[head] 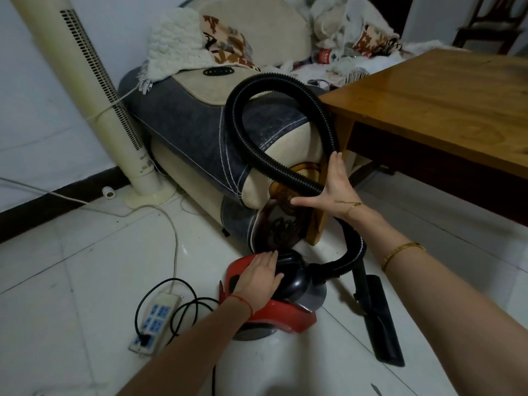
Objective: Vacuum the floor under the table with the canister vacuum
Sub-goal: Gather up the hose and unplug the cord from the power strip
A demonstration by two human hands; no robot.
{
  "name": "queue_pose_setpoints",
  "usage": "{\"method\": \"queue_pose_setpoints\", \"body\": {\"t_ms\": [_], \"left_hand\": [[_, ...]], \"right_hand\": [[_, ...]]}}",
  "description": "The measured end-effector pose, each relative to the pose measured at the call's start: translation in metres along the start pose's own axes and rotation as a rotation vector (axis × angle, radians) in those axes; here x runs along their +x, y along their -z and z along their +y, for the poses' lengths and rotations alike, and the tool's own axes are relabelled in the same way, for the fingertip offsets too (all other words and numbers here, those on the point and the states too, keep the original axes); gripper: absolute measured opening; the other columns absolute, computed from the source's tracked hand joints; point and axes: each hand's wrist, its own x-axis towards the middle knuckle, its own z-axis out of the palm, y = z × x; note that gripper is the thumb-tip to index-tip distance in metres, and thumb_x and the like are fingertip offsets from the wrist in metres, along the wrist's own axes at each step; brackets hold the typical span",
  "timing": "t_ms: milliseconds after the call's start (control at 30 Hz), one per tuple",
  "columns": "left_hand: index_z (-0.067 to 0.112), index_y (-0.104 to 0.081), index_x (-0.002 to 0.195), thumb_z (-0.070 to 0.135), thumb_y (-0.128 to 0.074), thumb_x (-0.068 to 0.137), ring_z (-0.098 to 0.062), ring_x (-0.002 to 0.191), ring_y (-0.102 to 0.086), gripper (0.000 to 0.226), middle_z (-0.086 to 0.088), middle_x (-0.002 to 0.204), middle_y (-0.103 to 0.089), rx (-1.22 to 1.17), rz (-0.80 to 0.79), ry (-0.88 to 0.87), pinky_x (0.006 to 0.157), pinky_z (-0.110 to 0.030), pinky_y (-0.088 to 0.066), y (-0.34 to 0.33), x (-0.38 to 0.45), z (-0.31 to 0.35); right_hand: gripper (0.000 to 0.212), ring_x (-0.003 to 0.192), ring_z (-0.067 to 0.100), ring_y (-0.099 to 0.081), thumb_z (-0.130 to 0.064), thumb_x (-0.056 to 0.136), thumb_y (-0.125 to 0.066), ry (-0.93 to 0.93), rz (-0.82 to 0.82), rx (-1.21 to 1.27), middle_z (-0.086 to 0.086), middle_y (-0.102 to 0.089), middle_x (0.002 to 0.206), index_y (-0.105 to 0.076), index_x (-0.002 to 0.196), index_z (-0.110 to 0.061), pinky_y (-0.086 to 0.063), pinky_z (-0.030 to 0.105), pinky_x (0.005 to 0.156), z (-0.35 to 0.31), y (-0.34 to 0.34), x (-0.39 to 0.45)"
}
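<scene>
Since only the head view to go on, taking everything from there. Red canister vacuum parked on the white floor tiles, near the table leg and not yet under the tabletop. Left grip laid flat on top of the canister, fingers straight, nothing clasped. Probably steadying it or feeling for a switch, hard to say which. Right grip spread wide against the black hose, palm propping the big loop up, not wrapped round it. Guessing that's to keep the hose from kinking or snagging on the armchair.

Floor nozzle lying on the tiles just right of the canister, not aimed under the table yet. Also around: power strip just left of the canister, black cord plugged in and looping over the floor, tower fan further back with its own white lead.

In the way: armchair jammed right up against the table corner, plus that cord loop close beside the canister.
</scene>
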Motion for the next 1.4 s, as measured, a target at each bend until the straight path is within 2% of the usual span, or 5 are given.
{"method": "queue_pose_setpoints", "body": {"t_ms": [267, 533, 900, 1233, 1400], "left_hand": [[0.011, -0.022, 0.150, 0.035, -0.033, 0.102, -0.016, 0.141, -0.022, 0.055, -0.005, 0.154, -0.027, -0.139, 0.086, 0.126, 0.118, -0.025, -0.013, 0.012, -0.038, -0.024], [0.005, -0.032, 0.146, 0.022, -0.046, 0.097, -0.022, 0.139, -0.030, 0.053, -0.011, 0.149, -0.036, -0.232, 0.123, 0.429, 0.116, -0.027, -0.019, 0.024, -0.122, -0.084], [0.015, -0.060, 0.114, 0.033, -0.065, 0.079, -0.026, 0.105, -0.060, 0.039, -0.007, 0.110, -0.062, -0.415, 0.080, 0.839, 0.081, -0.031, -0.048, -0.024, -0.220, -0.165], [0.000, -0.033, 0.142, 0.028, -0.056, 0.093, -0.024, 0.133, -0.034, 0.061, -0.014, 0.145, -0.037, -0.467, 0.050, 0.970, 0.106, -0.027, -0.028, -0.114, -0.232, -0.228], [0.001, -0.051, 0.122, 0.024, -0.059, 0.089, -0.031, 0.121, -0.047, 0.041, -0.015, 0.125, -0.052, -0.500, 0.071, 0.974, 0.096, -0.031, -0.038, -0.151, -0.210, -0.253]], "right_hand": [[0.121, 0.147, 0.016, 0.009, -0.061, 0.072, -0.068, 0.231, 0.143, -0.010, 0.008, 0.008, 0.160, 0.008, 0.150, -0.009, 0.000, 0.034, 0.121, -0.037, -0.011, -0.032], [0.043, 0.131, 0.018, -0.046, -0.024, 0.096, -0.049, 0.618, 0.187, -0.018, 0.007, -0.050, 0.140, -0.045, 0.137, -0.011, -0.037, 0.036, 0.110, -0.100, -0.064, -0.081], [0.041, 0.121, 0.024, -0.052, -0.036, 0.094, -0.051, 0.510, -0.486, -0.213, 0.007, -0.057, 0.131, -0.051, 0.130, -0.015, -0.042, 0.037, 0.100, -0.119, -0.227, -0.107], [0.036, 0.115, 0.032, -0.053, -0.029, 0.095, -0.048, 0.624, -0.769, -0.474, 0.014, -0.056, 0.125, -0.054, 0.123, -0.006, -0.043, 0.037, 0.090, -0.147, -0.381, -0.095], [0.019, 0.061, 0.018, -0.061, -0.017, 0.057, -0.079, 1.053, -0.494, -0.760, 0.002, -0.064, 0.068, -0.067, 0.072, -0.014, -0.047, 0.024, 0.055, -0.155, -0.443, -0.083]]}}
